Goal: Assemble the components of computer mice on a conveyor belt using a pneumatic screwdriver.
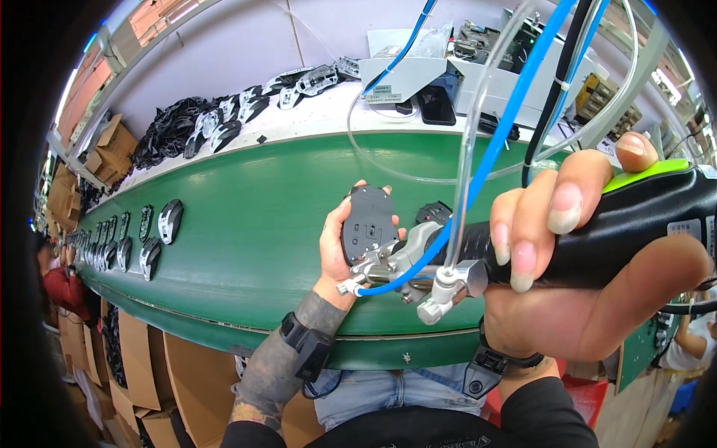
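My left hand (331, 245) grips a dark grey computer mouse (369, 213), its flat underside turned up toward me. Wrapped in my right hand (556, 317) is a black powered screwdriver (642, 228) with a lime green lever (646, 175). Its metal nose (407, 265), with fittings for a clear tube and a blue hose (493, 153), reaches to the lower right edge of the mouse. The nose hides part of that edge, so I cannot tell whether the bit touches it. Just beyond the nose, a dark mouse part (433, 213) lies on the green belt (254, 172).
Mouse shells and inner parts (149, 254) stand in rows on the belt's left. More shells (224, 119) and a black heap (173, 131) line the back ledge. A black phone (437, 104) lies near white boxes. Cardboard boxes (202, 373) stand below. Another person (63, 287) is far left.
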A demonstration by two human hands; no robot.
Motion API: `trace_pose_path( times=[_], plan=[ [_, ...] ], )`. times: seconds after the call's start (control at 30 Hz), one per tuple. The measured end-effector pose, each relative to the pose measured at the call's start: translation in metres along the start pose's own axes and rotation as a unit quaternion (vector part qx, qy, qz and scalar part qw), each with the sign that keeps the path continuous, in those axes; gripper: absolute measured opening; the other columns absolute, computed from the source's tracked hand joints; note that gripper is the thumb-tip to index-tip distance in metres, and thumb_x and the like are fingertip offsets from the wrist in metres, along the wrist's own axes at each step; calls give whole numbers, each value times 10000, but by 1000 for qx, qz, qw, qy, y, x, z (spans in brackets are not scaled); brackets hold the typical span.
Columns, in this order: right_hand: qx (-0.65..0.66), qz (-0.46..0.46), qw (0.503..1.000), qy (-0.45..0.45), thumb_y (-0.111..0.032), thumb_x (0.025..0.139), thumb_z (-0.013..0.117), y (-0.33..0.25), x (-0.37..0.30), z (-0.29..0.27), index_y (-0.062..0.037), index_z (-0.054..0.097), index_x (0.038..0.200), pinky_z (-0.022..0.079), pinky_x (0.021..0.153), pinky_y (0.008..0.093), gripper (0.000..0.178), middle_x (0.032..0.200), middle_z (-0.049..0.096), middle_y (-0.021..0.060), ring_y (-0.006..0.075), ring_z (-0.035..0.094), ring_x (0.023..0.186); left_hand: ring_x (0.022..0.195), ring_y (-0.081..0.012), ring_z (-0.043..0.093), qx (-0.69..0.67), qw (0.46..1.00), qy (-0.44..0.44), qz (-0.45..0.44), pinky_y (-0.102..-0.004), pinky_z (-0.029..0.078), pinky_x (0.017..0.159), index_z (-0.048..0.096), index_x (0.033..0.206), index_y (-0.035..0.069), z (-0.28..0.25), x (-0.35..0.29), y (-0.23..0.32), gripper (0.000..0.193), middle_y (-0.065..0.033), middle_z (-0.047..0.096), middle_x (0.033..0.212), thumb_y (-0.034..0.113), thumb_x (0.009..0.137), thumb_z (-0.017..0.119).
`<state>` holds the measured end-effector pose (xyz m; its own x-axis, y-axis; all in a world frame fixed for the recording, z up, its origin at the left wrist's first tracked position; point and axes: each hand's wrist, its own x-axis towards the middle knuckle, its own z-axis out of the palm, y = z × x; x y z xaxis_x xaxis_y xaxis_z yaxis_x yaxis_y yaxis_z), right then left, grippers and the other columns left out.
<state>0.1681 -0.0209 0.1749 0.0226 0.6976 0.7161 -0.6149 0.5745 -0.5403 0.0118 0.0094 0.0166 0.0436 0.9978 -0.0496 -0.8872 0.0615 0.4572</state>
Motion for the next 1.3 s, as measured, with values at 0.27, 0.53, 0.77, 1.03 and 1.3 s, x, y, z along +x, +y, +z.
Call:
trace_pose_path(
  times=[0.27, 0.53, 0.77, 1.03, 1.3],
  plan=[
    [-21, 108, 994, -19, -490, 891, 520, -24, 8, -27, -26, 321, 1209, 407, 463, 197, 596, 870, 519, 87, 102, 501, 534, 1016, -283, 564, 726, 596, 58, 337, -375, 464, 875, 568, 1142, 58, -21, 13, 12, 468, -151, 560, 1129, 233, 726, 691],
    [-23, 77, 986, -144, -470, 952, 396, -44, 28, -50, -33, 434, 1162, 416, 415, 252, 487, 815, 565, 153, 164, 507, 463, 1049, -356, 537, 795, 560, 69, 224, -421, 451, 903, 564, 1156, 129, -37, 10, -8, 507, -148, 471, 1280, 286, 688, 678],
    [-99, 56, 994, -9, -440, 937, 460, -31, 20, -26, -21, 463, 1122, 382, 377, 246, 458, 757, 579, 150, 149, 456, 404, 1167, -345, 471, 698, 674, -16, 241, -418, 388, 986, 535, 1171, 35, -66, 26, 38, 512, -197, 480, 1249, 292, 755, 688],
    [8, 100, 994, -35, -435, 917, 500, -32, 23, -22, -57, 431, 1157, 431, 424, 262, 454, 775, 570, 152, 175, 507, 467, 1210, -429, 357, 885, 165, 314, 302, -486, 309, 1027, 529, 1201, 97, -202, -14, 307, 620, -264, 379, 1316, 311, 650, 718],
    [-109, 53, 992, -37, -438, 943, 442, -24, 16, -29, -25, 294, 1155, 370, 423, 181, 487, 818, 503, 77, 83, 475, 462, 1170, -390, 446, 903, 316, 281, 76, -435, 380, 996, 515, 1275, 238, -184, -29, 328, 618, -223, 418, 1307, 440, 712, 671]
  ],
)
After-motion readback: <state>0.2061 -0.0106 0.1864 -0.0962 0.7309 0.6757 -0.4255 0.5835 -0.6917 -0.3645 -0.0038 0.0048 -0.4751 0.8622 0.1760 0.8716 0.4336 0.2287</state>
